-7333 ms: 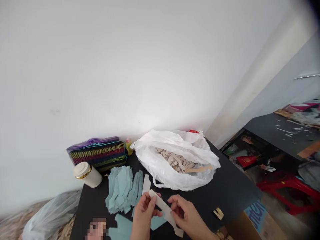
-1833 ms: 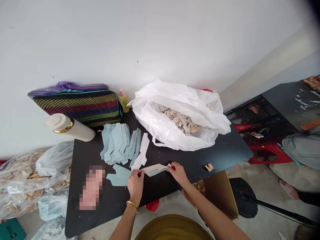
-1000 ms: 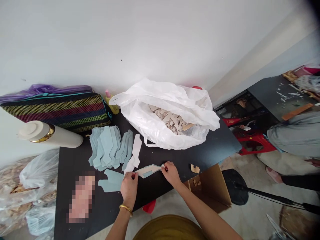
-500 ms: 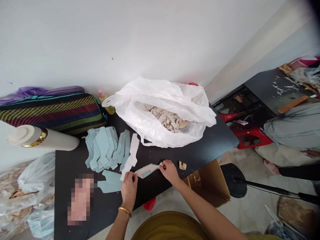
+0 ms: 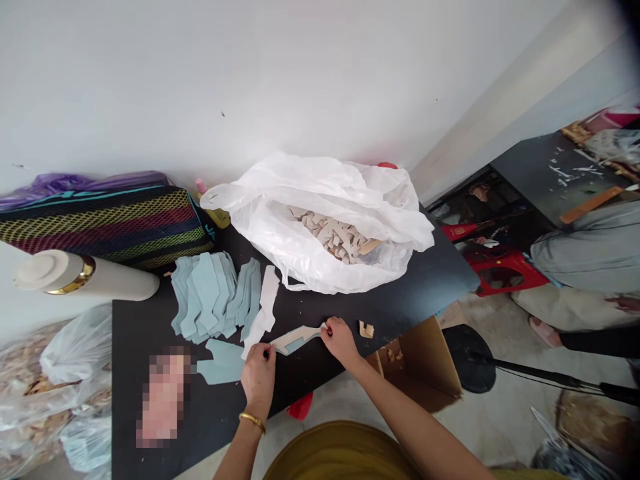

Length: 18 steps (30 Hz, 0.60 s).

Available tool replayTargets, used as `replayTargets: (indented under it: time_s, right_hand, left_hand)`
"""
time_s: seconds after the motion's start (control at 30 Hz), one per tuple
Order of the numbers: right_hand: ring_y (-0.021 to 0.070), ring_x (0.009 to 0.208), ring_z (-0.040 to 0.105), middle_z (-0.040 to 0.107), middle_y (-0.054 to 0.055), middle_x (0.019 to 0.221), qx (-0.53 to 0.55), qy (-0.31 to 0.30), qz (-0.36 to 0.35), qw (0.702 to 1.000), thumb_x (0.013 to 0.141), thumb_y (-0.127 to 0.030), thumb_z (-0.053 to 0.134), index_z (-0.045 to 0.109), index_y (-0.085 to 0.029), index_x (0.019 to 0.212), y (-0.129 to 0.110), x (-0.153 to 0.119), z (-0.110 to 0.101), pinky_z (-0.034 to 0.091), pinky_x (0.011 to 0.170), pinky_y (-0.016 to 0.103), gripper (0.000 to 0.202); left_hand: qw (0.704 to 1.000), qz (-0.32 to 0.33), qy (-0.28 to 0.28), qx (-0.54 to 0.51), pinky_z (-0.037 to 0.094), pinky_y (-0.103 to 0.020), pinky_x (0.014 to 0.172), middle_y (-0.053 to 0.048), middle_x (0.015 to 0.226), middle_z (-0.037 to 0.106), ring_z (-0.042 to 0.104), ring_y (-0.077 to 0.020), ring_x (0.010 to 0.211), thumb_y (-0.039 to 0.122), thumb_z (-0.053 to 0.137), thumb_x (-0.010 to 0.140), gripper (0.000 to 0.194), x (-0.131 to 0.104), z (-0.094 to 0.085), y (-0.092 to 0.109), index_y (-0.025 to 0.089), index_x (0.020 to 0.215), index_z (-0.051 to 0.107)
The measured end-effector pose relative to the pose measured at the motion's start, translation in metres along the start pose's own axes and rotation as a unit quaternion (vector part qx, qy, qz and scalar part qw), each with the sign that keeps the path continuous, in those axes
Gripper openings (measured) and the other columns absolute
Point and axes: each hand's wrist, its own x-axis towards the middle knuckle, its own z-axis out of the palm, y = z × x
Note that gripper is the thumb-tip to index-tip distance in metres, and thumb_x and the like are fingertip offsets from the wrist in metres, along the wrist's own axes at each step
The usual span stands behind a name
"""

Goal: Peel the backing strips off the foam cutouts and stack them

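Note:
A pale strip with a light-blue layer lies between my hands, low over the dark table. My left hand pinches its left end, and my right hand pinches its right end. Beside my left hand are a white cut piece and a light-blue piece. Farther left, light-blue cut pieces lie in overlapping piles. A small tan scrap rests to the right of my right hand.
Behind is a white plastic bag of tan pieces. A white bottle and striped mesh bag are on the left. An open cardboard box stands below the table. Another person's leg shows at right.
The inner edges of the strip between my hands sit slightly differently, with less of an enclosed blue area showing. Both hands keep hold of its ends. The view has shifted slightly.

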Motion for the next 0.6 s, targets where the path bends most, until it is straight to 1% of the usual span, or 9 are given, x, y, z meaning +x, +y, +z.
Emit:
replayTargets:
  time_s: [0.17, 0.43, 0.6]
  right_hand:
    - [0.0175, 0.079, 0.053, 0.057, 0.003, 0.075, -0.011, -0.003, -0.001, 1.0, 0.084, -0.017, 0.053, 0.044, -0.021, 0.065, -0.003, -0.001, -0.001, 0.034, 0.07, 0.026, 0.022]
    - [0.0186, 0.084, 0.054, 0.059, 0.004, 0.08, -0.026, -0.003, 0.003, 1.0, 0.084, -0.015, 0.052, 0.046, -0.021, 0.067, -0.009, -0.002, -0.004, 0.035, 0.073, 0.027, 0.019]
    - [0.0184, 0.085, 0.054, 0.06, 0.004, 0.08, -0.031, -0.004, 0.007, 0.999, 0.084, -0.015, 0.051, 0.047, -0.021, 0.068, -0.011, -0.002, -0.005, 0.035, 0.072, 0.026, 0.018]
  left_hand:
    - [1.0, -0.008, 0.001, -0.001, 0.04, -0.029, 0.068, -0.009, 0.097, 0.069, 0.064, -0.0214, 0.084, 0.029, 0.05, 0.093, 0.02, 0.0, 0.0, 0.001, 0.016, 0.087, 0.065]
    - [1.0, 0.015, 0.011, -0.007, 0.042, -0.028, 0.068, -0.008, 0.097, 0.066, 0.062, -0.0195, 0.083, 0.027, 0.05, 0.093, 0.02, 0.0, 0.005, -0.005, 0.016, 0.084, 0.064]
    - [0.999, 0.036, 0.019, -0.007, 0.044, -0.028, 0.069, -0.007, 0.094, 0.065, 0.062, -0.0191, 0.083, 0.026, 0.051, 0.092, 0.019, 0.001, 0.007, -0.007, 0.016, 0.081, 0.063]
